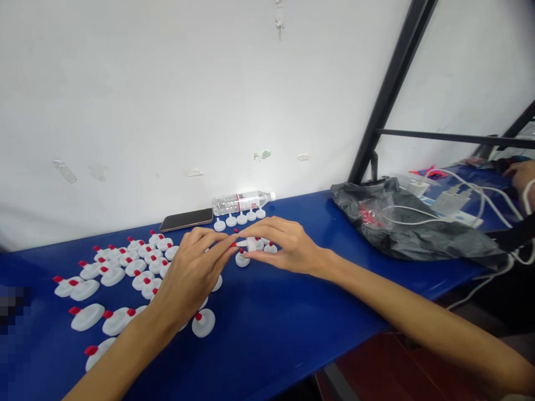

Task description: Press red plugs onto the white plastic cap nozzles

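Note:
Between my two hands is a white nozzle cap, held sideways with its narrow spout toward the left. My right hand is closed around its wide base. At the spout's tip, the fingers of my left hand pinch a small red tip cap. Just below my fingers stands another white nozzle cap with a red tip, and a few more sit partly hidden behind my right hand. Several white nozzle caps without red tips line up behind. A loose red tip cap lies near them.
Many red-tipped white nozzle caps spread over the left of the blue table. A phone and a lying water bottle rest by the wall. On the right are a black plastic bag, red pieces, cables and another person's hand.

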`<move>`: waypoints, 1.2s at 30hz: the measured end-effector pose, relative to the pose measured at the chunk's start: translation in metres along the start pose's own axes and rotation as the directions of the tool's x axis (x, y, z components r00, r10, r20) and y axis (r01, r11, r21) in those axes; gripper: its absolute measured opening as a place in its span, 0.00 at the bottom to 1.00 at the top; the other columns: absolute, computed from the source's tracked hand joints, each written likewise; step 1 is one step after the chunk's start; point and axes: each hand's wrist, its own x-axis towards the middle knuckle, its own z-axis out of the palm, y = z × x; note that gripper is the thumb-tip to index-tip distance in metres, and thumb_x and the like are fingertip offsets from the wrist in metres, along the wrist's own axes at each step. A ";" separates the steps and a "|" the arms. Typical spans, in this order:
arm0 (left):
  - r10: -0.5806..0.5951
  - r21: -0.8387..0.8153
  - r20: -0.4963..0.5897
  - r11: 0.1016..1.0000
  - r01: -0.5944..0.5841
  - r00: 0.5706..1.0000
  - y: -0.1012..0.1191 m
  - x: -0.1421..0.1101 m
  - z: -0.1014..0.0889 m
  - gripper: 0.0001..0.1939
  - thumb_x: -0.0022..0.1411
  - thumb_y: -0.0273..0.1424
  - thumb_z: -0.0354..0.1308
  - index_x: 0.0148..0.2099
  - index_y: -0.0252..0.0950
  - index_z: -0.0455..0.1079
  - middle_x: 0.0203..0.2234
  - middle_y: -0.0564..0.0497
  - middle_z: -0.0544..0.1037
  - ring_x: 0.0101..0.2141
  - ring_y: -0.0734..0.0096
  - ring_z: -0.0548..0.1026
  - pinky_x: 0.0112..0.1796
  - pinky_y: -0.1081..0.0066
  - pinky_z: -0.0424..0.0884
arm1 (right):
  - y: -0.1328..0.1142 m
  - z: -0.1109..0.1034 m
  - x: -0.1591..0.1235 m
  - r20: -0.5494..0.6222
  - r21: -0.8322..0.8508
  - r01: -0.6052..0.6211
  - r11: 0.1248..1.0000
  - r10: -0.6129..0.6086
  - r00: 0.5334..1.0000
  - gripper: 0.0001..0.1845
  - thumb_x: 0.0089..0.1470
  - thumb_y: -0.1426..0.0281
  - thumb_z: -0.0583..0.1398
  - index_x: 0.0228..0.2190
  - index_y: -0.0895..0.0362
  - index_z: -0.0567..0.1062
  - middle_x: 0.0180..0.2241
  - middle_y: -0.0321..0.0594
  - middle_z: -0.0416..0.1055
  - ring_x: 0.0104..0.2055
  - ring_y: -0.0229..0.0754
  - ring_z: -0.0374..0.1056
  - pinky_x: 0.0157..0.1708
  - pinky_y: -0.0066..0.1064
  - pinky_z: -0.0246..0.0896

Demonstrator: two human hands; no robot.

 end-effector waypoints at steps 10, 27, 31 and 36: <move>-0.030 -0.053 -0.085 0.998 0.026 0.996 0.007 0.006 -0.010 0.09 0.72 0.21 0.52 0.44 0.37 0.72 0.30 0.51 0.82 0.32 0.67 0.77 0.35 0.64 0.70 | -0.014 0.004 0.004 -0.115 0.052 0.009 0.999 -0.003 0.993 0.17 0.64 0.67 0.66 0.53 0.54 0.79 0.49 0.41 0.83 0.50 0.43 0.80 0.51 0.36 0.77; 0.054 0.038 -0.196 0.998 -0.048 0.979 0.014 0.004 -0.017 0.15 0.64 0.13 0.54 0.45 0.38 0.70 0.27 0.54 0.82 0.31 0.66 0.80 0.34 0.65 0.71 | -0.027 0.012 0.002 -0.195 0.179 -0.084 0.980 0.119 0.974 0.25 0.61 0.68 0.68 0.59 0.46 0.77 0.50 0.36 0.82 0.51 0.46 0.80 0.57 0.40 0.75; 0.102 0.079 -0.209 0.993 -0.087 0.973 0.013 0.003 -0.018 0.16 0.62 0.12 0.54 0.45 0.37 0.71 0.28 0.53 0.83 0.32 0.65 0.81 0.35 0.65 0.72 | -0.027 0.013 0.001 -0.169 0.205 -0.101 0.973 0.137 0.976 0.25 0.60 0.69 0.69 0.58 0.47 0.77 0.50 0.36 0.82 0.51 0.46 0.80 0.58 0.39 0.75; 0.128 0.115 -0.156 0.987 -0.111 0.979 0.006 0.009 -0.020 0.13 0.63 0.12 0.55 0.44 0.32 0.73 0.30 0.49 0.84 0.32 0.64 0.80 0.39 0.61 0.71 | -0.019 0.013 0.007 -0.145 0.210 -0.128 0.969 0.160 0.976 0.22 0.62 0.68 0.68 0.57 0.46 0.78 0.50 0.35 0.82 0.52 0.45 0.79 0.56 0.38 0.76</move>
